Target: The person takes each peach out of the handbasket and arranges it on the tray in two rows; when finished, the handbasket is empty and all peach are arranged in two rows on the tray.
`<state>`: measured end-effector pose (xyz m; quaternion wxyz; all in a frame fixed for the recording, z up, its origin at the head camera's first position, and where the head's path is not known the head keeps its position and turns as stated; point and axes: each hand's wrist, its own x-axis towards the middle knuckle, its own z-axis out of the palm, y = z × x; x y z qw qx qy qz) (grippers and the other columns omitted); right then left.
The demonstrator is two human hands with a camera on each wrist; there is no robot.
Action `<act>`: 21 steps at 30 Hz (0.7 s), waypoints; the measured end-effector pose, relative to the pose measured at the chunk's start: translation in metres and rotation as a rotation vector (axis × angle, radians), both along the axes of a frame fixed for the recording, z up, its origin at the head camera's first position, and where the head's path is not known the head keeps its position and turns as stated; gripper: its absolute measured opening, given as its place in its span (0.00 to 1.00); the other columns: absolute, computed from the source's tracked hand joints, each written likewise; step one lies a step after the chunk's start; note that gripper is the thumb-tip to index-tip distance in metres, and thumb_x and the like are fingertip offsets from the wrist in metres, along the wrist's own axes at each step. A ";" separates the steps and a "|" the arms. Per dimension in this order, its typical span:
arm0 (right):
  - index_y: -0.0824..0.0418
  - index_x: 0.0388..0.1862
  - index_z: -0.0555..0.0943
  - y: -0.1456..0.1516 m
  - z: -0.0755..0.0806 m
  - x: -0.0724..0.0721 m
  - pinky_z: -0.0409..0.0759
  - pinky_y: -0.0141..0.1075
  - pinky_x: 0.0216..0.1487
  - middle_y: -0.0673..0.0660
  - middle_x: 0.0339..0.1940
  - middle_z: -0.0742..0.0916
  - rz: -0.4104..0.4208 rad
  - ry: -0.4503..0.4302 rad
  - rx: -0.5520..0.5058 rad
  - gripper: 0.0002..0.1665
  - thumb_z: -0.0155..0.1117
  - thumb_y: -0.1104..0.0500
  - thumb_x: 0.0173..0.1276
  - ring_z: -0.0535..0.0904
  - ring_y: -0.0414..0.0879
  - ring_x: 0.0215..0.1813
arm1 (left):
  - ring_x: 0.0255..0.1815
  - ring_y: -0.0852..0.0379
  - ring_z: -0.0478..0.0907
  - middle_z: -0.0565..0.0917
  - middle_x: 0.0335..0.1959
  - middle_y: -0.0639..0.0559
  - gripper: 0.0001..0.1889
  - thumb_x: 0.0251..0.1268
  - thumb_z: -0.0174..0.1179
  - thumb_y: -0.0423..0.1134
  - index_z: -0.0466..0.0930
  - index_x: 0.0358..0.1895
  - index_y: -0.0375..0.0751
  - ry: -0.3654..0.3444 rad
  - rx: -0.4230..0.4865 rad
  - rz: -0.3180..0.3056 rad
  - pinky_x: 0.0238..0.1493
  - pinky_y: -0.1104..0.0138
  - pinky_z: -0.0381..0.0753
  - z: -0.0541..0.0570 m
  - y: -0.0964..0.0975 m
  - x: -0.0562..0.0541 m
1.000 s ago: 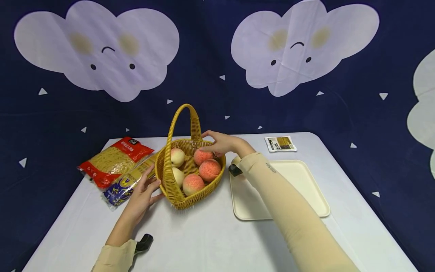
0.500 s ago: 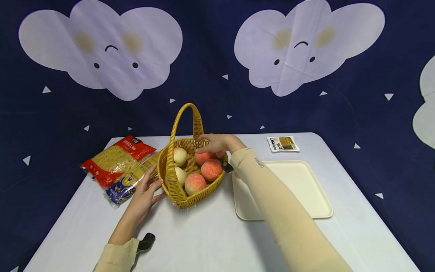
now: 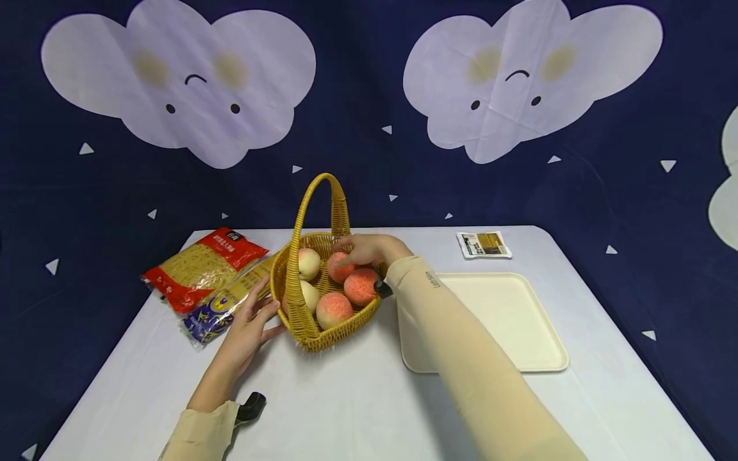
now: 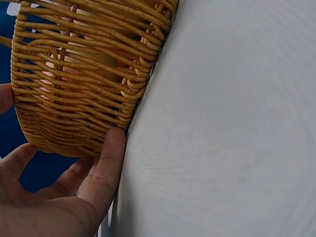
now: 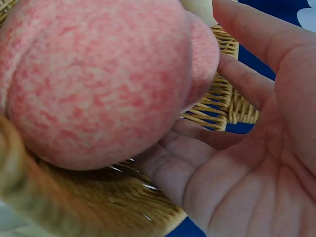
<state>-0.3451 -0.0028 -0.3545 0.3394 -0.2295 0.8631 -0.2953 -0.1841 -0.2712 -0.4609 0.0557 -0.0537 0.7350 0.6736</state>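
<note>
"On our white-clothed table (image 3: 346, 416), what lies where?"

"Cream tray (image 3: 516, 320) at three o'clock of the wicker basket (image 3: 348, 330); pasta bags (image 3: 198, 272) crowd nine."

"Our hands?"

"Left hand (image 3: 246, 328) rests against the basket, fingers spread; right hand (image 3: 370, 248) reaches inside, touching the farthest red peach (image 3: 337, 273), near one o'clock. Grasping it? We can't tell."

"Step?"

"Positioning that peach, we judge; next calls for keeping clear of the handle (image 3: 294, 282). Twelve's table edge (image 3: 421, 232) is close; six offers open room."

Around the cream tray (image 3: 490, 314)

Behind it on the white tabletop (image 3: 323, 410), you see a small packet (image 3: 484, 245); well to its left, a red-ended pasta bag (image 3: 198, 270) and a blue-and-yellow packet (image 3: 210, 320); beyond it, a navy backdrop (image 3: 360, 77) with pale clouds (image 3: 196, 125).
</note>
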 end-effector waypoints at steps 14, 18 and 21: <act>0.47 0.84 0.68 0.000 -0.009 0.004 0.73 0.49 0.81 0.58 0.82 0.74 0.012 0.084 0.052 0.40 0.71 0.52 0.76 0.71 0.55 0.79 | 0.79 0.38 0.67 0.56 0.83 0.36 0.35 0.89 0.49 0.49 0.44 0.88 0.74 -0.014 -0.008 0.013 0.67 0.58 0.89 0.000 0.002 0.001; 0.47 0.82 0.69 -0.003 -0.009 0.003 0.72 0.51 0.83 0.58 0.83 0.71 0.009 0.097 0.069 0.39 0.72 0.52 0.76 0.68 0.56 0.82 | 0.79 0.38 0.67 0.57 0.83 0.36 0.35 0.89 0.49 0.49 0.44 0.88 0.74 -0.011 -0.009 0.013 0.67 0.58 0.89 0.000 0.002 0.001; 0.48 0.81 0.70 -0.004 -0.009 0.002 0.67 0.53 0.86 0.59 0.85 0.69 0.032 0.134 0.080 0.37 0.71 0.53 0.77 0.64 0.57 0.85 | 0.79 0.38 0.67 0.57 0.83 0.36 0.35 0.89 0.49 0.49 0.44 0.88 0.74 -0.006 -0.008 0.015 0.66 0.58 0.89 0.001 0.002 0.001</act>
